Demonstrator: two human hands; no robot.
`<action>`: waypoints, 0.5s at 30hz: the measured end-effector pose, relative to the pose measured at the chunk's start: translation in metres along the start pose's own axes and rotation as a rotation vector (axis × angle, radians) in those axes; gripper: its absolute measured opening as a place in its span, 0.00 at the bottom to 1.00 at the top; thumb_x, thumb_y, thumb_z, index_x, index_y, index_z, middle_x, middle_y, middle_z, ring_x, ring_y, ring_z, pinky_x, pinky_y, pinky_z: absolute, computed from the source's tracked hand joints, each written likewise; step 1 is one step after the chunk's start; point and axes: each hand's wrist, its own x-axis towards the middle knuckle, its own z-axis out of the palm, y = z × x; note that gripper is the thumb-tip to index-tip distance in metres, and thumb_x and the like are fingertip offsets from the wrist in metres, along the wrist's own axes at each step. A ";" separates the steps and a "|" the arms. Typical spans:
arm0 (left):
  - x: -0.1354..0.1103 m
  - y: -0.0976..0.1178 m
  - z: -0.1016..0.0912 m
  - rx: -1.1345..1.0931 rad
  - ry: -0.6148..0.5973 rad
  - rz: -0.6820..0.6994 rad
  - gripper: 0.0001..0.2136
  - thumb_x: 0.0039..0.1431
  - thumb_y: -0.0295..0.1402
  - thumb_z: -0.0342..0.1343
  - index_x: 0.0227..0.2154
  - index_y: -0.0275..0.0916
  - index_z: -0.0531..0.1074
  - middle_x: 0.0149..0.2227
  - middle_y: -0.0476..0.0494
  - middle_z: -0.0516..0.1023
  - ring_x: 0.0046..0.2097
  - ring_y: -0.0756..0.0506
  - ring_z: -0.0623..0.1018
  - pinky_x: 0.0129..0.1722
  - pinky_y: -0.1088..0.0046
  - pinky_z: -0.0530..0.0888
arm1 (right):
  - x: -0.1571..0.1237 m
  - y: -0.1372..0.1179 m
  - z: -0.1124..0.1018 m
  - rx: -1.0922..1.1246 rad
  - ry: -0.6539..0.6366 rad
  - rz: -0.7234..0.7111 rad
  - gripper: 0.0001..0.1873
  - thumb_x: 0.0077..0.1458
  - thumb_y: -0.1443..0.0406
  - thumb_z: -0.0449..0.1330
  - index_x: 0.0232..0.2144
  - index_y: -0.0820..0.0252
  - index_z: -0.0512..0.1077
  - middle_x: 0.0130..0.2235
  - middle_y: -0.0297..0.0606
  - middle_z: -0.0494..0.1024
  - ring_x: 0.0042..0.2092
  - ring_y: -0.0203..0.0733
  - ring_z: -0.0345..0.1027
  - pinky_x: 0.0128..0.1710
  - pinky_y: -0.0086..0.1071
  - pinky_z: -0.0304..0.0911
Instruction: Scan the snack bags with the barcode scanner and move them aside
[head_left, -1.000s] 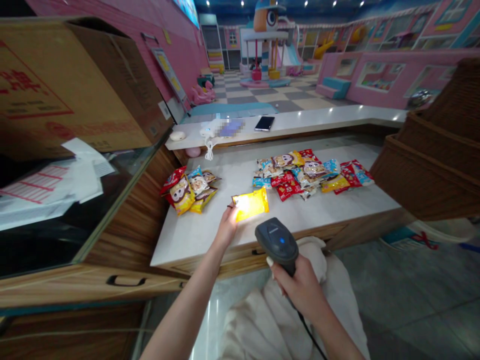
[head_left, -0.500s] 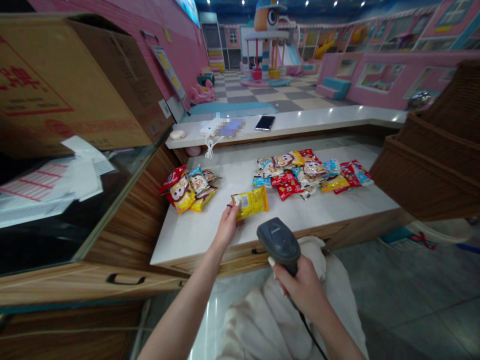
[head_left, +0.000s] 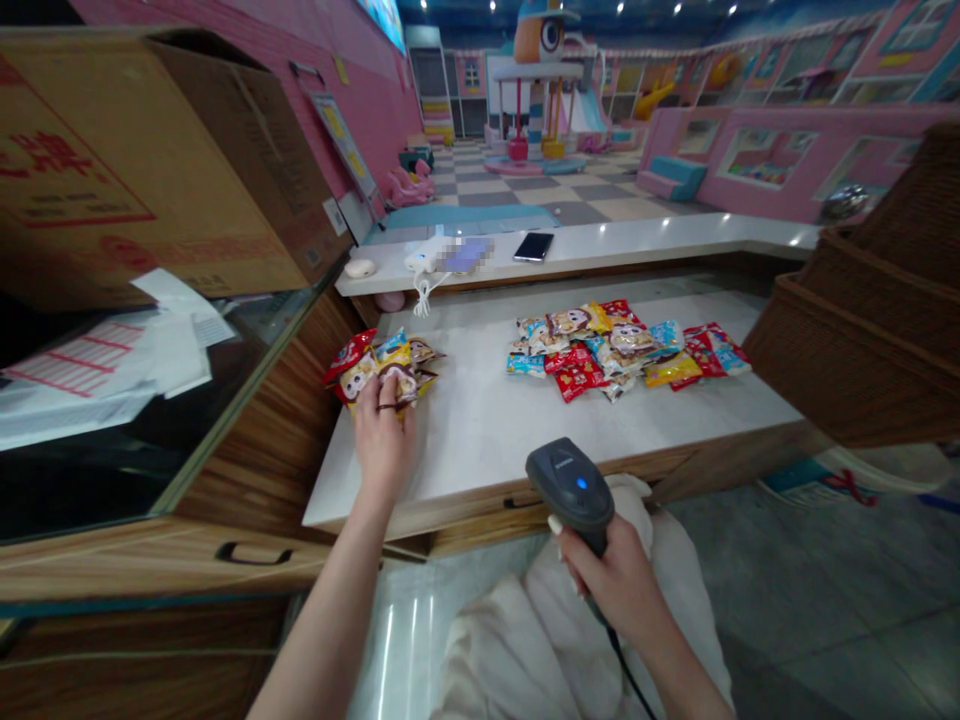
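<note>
My left hand rests on the left pile of snack packets, its fingers stretched over the packets and its palm down. A yellow packet with a cartoon face lies under its fingertips, partly covered by them. My right hand is wrapped round the handle of a dark grey barcode scanner, held in front of the counter's edge. A blue light glows on top of the scanner, and its black cable hangs down below the hand. Farther right lies a larger pile of red, blue and yellow snack packets.
The white counter has a raised ledge behind it with a phone and a white cable. A big cardboard box and papers stand to the left. A brown wicker basket leans in at the right.
My left hand has moved left from the counter's middle to the left pile, taking the yellow packet there. The scanner has shifted slightly right, and its blue light is now on.
</note>
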 end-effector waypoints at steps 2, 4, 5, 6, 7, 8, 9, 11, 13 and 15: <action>0.003 -0.014 0.006 0.094 -0.110 0.007 0.31 0.64 0.35 0.55 0.69 0.35 0.58 0.73 0.26 0.52 0.73 0.29 0.53 0.70 0.46 0.55 | 0.000 0.000 0.000 -0.006 0.009 0.000 0.11 0.55 0.57 0.62 0.26 0.56 0.71 0.16 0.26 0.66 0.17 0.38 0.62 0.19 0.30 0.58; 0.008 -0.025 0.013 0.131 -0.184 0.010 0.33 0.63 0.31 0.54 0.70 0.33 0.56 0.74 0.26 0.47 0.74 0.28 0.50 0.70 0.45 0.55 | 0.000 0.001 0.000 -0.028 0.004 -0.014 0.10 0.56 0.58 0.61 0.26 0.56 0.71 0.16 0.27 0.67 0.17 0.39 0.62 0.19 0.30 0.58; 0.011 -0.029 0.016 0.136 -0.202 0.010 0.33 0.62 0.29 0.52 0.70 0.33 0.55 0.75 0.26 0.46 0.75 0.29 0.49 0.70 0.46 0.55 | 0.000 0.001 -0.001 -0.041 0.000 -0.021 0.10 0.56 0.58 0.61 0.26 0.56 0.71 0.15 0.27 0.67 0.18 0.39 0.62 0.20 0.30 0.58; 0.015 -0.032 0.019 0.137 -0.215 0.011 0.33 0.61 0.27 0.51 0.70 0.31 0.55 0.75 0.25 0.45 0.75 0.29 0.48 0.70 0.46 0.54 | 0.000 0.002 -0.001 -0.048 -0.006 -0.024 0.11 0.57 0.58 0.60 0.26 0.56 0.71 0.15 0.27 0.67 0.18 0.39 0.62 0.20 0.31 0.58; 0.020 -0.036 0.022 0.137 -0.226 0.014 0.33 0.61 0.26 0.51 0.70 0.30 0.54 0.75 0.25 0.45 0.75 0.30 0.48 0.71 0.46 0.54 | 0.001 0.002 -0.002 -0.050 -0.010 -0.022 0.11 0.57 0.58 0.60 0.26 0.56 0.72 0.15 0.27 0.67 0.18 0.39 0.62 0.20 0.31 0.59; 0.025 -0.039 0.024 0.137 -0.237 0.016 0.34 0.60 0.26 0.50 0.70 0.30 0.54 0.75 0.25 0.45 0.75 0.30 0.48 0.71 0.47 0.54 | 0.001 0.003 -0.002 -0.049 -0.010 -0.017 0.11 0.57 0.58 0.60 0.27 0.57 0.72 0.15 0.27 0.67 0.18 0.39 0.62 0.20 0.31 0.59; 0.030 -0.041 0.025 0.140 -0.249 0.017 0.34 0.60 0.26 0.50 0.70 0.29 0.54 0.75 0.24 0.45 0.75 0.30 0.48 0.71 0.47 0.54 | 0.001 0.003 -0.003 -0.049 -0.007 -0.012 0.11 0.57 0.58 0.61 0.27 0.57 0.72 0.16 0.27 0.67 0.18 0.39 0.62 0.20 0.31 0.59; 0.039 -0.043 0.025 0.156 -0.278 0.009 0.35 0.60 0.28 0.52 0.70 0.30 0.54 0.74 0.24 0.46 0.75 0.30 0.49 0.70 0.47 0.54 | 0.001 0.004 -0.005 -0.055 -0.003 -0.004 0.11 0.57 0.58 0.61 0.28 0.57 0.73 0.16 0.28 0.68 0.18 0.39 0.63 0.20 0.31 0.59; 0.045 -0.038 0.024 0.186 -0.297 -0.013 0.37 0.59 0.33 0.57 0.70 0.30 0.54 0.74 0.23 0.47 0.74 0.27 0.49 0.70 0.44 0.53 | 0.002 0.005 -0.006 -0.066 0.002 -0.002 0.10 0.57 0.58 0.61 0.28 0.57 0.73 0.15 0.28 0.68 0.18 0.40 0.63 0.20 0.31 0.59; 0.047 -0.025 0.024 0.208 -0.274 -0.020 0.41 0.57 0.40 0.61 0.70 0.31 0.54 0.74 0.21 0.45 0.74 0.25 0.48 0.70 0.41 0.49 | 0.002 0.005 -0.007 -0.066 0.006 -0.002 0.09 0.57 0.59 0.60 0.28 0.57 0.73 0.15 0.28 0.68 0.18 0.40 0.63 0.20 0.31 0.59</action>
